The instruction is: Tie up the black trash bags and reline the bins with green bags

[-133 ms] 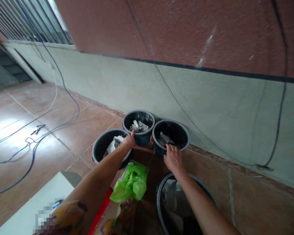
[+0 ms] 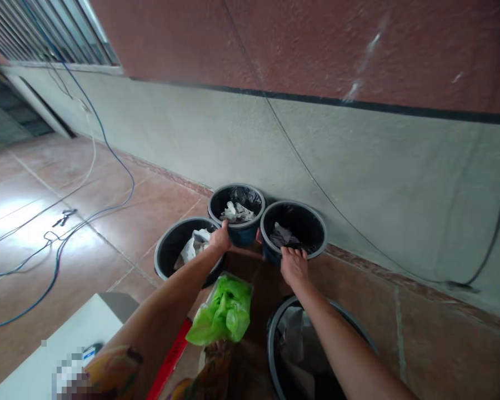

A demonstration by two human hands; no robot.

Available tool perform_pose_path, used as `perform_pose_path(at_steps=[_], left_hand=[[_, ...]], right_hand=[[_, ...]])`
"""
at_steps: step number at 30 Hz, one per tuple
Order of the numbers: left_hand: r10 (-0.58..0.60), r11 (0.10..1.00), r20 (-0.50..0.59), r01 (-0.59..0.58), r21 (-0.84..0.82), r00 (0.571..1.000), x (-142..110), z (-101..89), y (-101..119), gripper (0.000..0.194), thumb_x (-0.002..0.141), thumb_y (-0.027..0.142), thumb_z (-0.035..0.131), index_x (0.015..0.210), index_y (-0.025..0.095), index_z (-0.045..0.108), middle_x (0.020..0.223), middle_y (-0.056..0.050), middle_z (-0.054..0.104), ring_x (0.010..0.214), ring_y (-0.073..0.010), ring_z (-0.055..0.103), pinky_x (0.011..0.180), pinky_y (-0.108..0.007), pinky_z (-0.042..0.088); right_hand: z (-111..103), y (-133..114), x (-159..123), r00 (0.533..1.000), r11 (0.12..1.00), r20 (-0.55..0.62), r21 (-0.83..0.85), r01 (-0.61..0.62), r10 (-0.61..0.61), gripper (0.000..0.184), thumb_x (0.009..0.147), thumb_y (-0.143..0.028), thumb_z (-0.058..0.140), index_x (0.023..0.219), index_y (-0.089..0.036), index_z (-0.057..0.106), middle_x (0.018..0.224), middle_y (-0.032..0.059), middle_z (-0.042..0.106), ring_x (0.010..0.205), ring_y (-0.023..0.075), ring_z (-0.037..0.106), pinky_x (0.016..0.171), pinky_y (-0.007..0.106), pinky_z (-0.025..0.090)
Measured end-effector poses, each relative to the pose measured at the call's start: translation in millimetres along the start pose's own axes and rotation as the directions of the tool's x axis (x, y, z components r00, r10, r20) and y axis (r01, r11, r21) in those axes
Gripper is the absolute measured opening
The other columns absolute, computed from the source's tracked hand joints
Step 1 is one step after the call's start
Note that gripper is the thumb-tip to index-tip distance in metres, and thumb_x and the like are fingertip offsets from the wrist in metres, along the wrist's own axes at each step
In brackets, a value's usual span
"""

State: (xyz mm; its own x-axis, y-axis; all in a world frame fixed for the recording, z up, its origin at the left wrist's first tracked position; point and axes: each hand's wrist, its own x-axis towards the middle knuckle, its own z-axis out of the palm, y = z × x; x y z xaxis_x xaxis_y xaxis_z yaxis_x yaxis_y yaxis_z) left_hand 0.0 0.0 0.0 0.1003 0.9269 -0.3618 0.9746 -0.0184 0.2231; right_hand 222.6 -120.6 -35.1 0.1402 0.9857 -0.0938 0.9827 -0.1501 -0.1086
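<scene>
My left hand (image 2: 220,239) is closed where the right edge of the left bucket (image 2: 161,244) meets the front of the back bucket (image 2: 244,236). Its thumb points up at the back bucket's rim; the other fingers are mostly hidden. My right hand (image 2: 294,265) has its fingers hooked over the front rim of the right bucket (image 2: 323,230). All three are dark with grey rims. Crumpled pale scraps (image 2: 236,212) lie in the back bucket, white material (image 2: 195,244) in the left one and dark grey material (image 2: 282,236) in the right one.
Below my right forearm stands a larger dark bin (image 2: 273,355) holding greyish sheets. A bright green plastic bag (image 2: 223,308) lies between my arms, beside a red strip (image 2: 170,355). A white box (image 2: 79,339) is at lower left. Cables (image 2: 108,208) cross the tiled floor; a wall (image 2: 183,133) stands behind.
The view has shifted slightly. Both hands keep their places at the buckets, and nothing else has visibly moved.
</scene>
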Motion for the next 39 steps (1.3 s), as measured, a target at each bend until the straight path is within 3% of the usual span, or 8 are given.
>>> perform_pose_path(at_steps=[3,7,14,22,27,31,35,39], left_hand=[[0.017,0.987,-0.003,-0.016,0.162,1.000,1.1,6.8,-2.5,0.080,0.078,0.004,0.053,0.150,0.012,0.018,0.111,-0.019,0.067,0.105,-0.0271,0.066,0.085,-0.031,0.049],[0.074,0.970,0.019,-0.076,0.231,0.997,-12.7,12.6,-4.7,0.078,0.077,0.004,0.052,0.148,0.010,0.019,0.108,-0.019,0.069,0.107,-0.0276,0.065,0.085,-0.031,0.050],[0.154,0.957,0.070,-0.166,0.237,0.986,-46.0,24.9,-6.2,0.081,0.075,0.006,0.051,0.149,0.009,0.018,0.105,-0.018,0.070,0.104,-0.0287,0.067,0.084,-0.033,0.050],[0.120,0.987,0.012,-0.120,0.108,0.993,-53.9,43.5,-6.8,0.077,0.081,0.022,0.054,0.149,0.012,0.021,0.106,-0.016,0.070,0.102,-0.0259,0.067,0.083,-0.030,0.048],[0.090,0.991,-0.022,-0.087,0.103,0.996,-55.0,48.2,-5.4,0.080,0.083,0.025,0.054,0.151,0.013,0.016,0.107,-0.015,0.070,0.104,-0.0254,0.066,0.084,-0.030,0.047],[0.024,0.991,-0.007,-0.023,0.134,1.000,-69.7,41.1,-1.3,0.086,0.087,0.040,0.051,0.153,0.009,0.004,0.109,-0.018,0.069,0.106,-0.0295,0.065,0.085,-0.035,0.047],[0.015,0.982,-0.077,0.000,0.187,0.997,-100.4,24.8,5.6,0.079,0.089,0.046,0.047,0.152,0.009,0.016,0.115,-0.021,0.066,0.108,-0.0324,0.064,0.086,-0.039,0.049],[0.325,0.932,0.062,-0.330,0.152,0.944,-135.4,16.0,29.4,0.057,0.087,0.040,0.051,0.137,0.013,0.046,0.124,-0.016,0.063,0.117,-0.0272,0.060,0.098,-0.034,0.046]], right_hand=[[4.4,0.9,-0.7,0.999,1.000,0.037,-0.012,-0.015,0.015,0.038,0.093,-0.007,0.028,0.106,-0.017,0.062,0.104,0.0113,0.069,0.100,0.0233,0.058,0.099,0.041,0.024],[6.1,5.5,-18.2,0.997,1.000,0.074,-0.005,-0.013,0.013,0.034,0.093,-0.008,0.032,0.107,-0.018,0.061,0.105,0.0101,0.069,0.101,0.0227,0.059,0.097,0.039,0.024],[11.0,16.9,-54.9,0.991,0.999,0.131,0.038,-0.036,0.031,0.026,0.091,-0.010,0.041,0.106,-0.019,0.061,0.104,0.0079,0.070,0.103,0.0223,0.060,0.094,0.036,0.026],[4.3,10.2,-58.0,0.979,0.992,0.204,0.119,-0.035,0.010,0.020,0.088,-0.013,0.050,0.104,-0.015,0.062,0.103,0.0096,0.070,0.099,0.0201,0.063,0.082,0.029,0.034],[9.0,9.4,-58.3,0.987,0.990,0.158,0.137,-0.025,0.003,0.025,0.087,-0.016,0.052,0.110,-0.015,0.062,0.104,0.0102,0.070,0.095,0.0213,0.064,0.083,0.030,0.038],[0.8,15.8,-75.3,0.996,0.965,-0.074,0.260,-0.032,0.053,0.037,0.085,-0.017,0.054,0.122,-0.016,0.058,0.114,0.0118,0.066,0.105,0.0239,0.059,0.092,0.035,0.040],[-12.2,45.2,-136.0,0.911,0.913,-0.311,0.382,-0.142,0.271,0.039,0.089,-0.027,0.047,0.124,-0.012,0.055,0.121,0.0164,0.062,0.112,0.0264,0.055,0.098,0.039,0.040],[0.8,83.8,-231.3,0.721,0.745,-0.204,0.284,-0.604,0.662,0.057,0.091,-0.038,0.041,0.134,-0.002,0.045,0.125,0.0272,0.056,0.118,0.0375,0.052,0.097,0.046,0.040]])
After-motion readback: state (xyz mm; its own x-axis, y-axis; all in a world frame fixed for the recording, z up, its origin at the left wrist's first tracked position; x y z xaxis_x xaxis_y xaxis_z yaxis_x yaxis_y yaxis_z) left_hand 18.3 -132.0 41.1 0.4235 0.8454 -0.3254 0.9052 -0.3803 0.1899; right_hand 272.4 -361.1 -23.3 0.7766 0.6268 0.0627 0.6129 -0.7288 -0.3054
